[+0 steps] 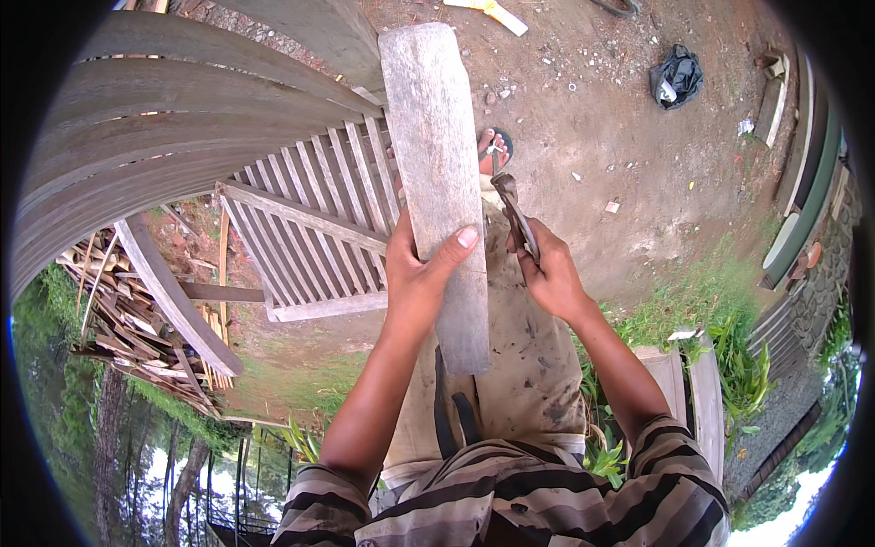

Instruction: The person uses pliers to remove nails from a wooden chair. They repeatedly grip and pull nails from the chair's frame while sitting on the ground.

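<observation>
A long weathered wooden board (433, 128) stands out in front of me over my trousers, its wider end at the far side. My left hand (417, 264) is closed on its lower half, with the thumb across the face and the other fingers hidden behind. A fine line crosses the wood just below the thumb. To the right of the board, my right hand (551, 278) is wrapped around a dark metal hammer (513, 208), its head pointing away from me. The hammer appears apart from the board.
A slatted wooden panel (310, 214) stands at left, beneath large curved planks (182, 82). Scrap wood (137, 319) is piled beyond. My sandalled foot (497, 150) is on the dirt ground. A black plastic bag (676, 77) lies far right; boards (697, 392) stand near right.
</observation>
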Available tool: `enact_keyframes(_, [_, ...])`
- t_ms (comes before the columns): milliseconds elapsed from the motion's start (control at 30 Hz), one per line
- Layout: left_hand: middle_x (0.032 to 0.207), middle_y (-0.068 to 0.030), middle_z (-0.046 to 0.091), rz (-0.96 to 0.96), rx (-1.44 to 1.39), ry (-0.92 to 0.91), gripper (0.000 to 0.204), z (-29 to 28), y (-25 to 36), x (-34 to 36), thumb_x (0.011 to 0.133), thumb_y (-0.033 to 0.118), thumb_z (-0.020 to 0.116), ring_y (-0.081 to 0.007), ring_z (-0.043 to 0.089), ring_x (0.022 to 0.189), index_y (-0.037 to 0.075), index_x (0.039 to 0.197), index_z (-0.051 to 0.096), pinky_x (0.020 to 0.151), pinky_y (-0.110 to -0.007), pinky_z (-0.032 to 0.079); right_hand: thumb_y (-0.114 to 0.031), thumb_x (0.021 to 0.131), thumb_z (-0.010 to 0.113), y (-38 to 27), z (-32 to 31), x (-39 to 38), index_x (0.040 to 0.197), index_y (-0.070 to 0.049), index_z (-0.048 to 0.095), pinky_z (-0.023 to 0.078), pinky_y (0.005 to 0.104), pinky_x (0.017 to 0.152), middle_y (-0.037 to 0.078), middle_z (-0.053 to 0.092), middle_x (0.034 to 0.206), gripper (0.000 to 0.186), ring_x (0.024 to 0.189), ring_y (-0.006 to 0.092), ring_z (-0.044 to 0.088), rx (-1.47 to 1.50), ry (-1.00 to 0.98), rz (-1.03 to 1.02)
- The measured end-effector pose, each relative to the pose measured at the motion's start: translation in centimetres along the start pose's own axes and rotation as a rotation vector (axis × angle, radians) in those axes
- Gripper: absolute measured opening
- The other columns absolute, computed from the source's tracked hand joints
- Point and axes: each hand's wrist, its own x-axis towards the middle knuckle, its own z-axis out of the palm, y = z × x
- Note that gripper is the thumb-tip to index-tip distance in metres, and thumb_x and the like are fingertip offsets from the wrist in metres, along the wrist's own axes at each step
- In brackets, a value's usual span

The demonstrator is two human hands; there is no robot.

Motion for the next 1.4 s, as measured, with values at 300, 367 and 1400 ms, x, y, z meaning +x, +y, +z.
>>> enact_keyframes(300, [0.134, -0.0245, 0.065, 0.004, -0.146, -0.155, 0.066, -0.2, -0.1, 1.0, 0.086, 0.022, 0.071, -0.0299, 0.064, 0.122, -0.008, 0.141, 0.052, 0.104, -0.041, 0.051, 0.023, 0.064, 0.047, 1.3, -1.6, 1.4, 0.157, -0.003, 0.035, 0.042, 0.0488, 0.114, 0.023, 0.039, 0.150, 0.098, 0.141, 0.0474, 0.041, -0.243, 0.082, -0.247])
enact_keyframes(367, [0.134, -0.0252, 0.065, 0.028, -0.121, -0.158, 0.065, -0.3, 0.0, 0.9, 0.087, 0.022, 0.071, -0.0305, 0.064, 0.122, -0.008, 0.141, 0.053, 0.105, -0.041, 0.050, 0.024, 0.062, 0.048, 1.8, -1.5, 2.3, 0.159, -0.004, 0.033, 0.040, 0.0497, 0.117, 0.022, 0.036, 0.153, 0.101, 0.147, 0.0467, 0.035, -0.293, 0.123, -0.323])
enact_keyframes(1400, [0.116, -0.0273, 0.069, 0.199, 0.442, 0.264, 0.072, 0.7, -1.3, -2.3, 0.098, 0.039, 0.073, -0.0293, 0.067, 0.107, -0.018, 0.135, 0.049, 0.098, -0.039, 0.051, 0.022, 0.080, 0.044, 2.4, -0.1, 4.6, 0.158, -0.001, 0.032, 0.051, 0.0419, 0.109, 0.021, 0.045, 0.152, 0.083, 0.141, 0.0362, 0.048, 0.326, 0.128, -0.114])
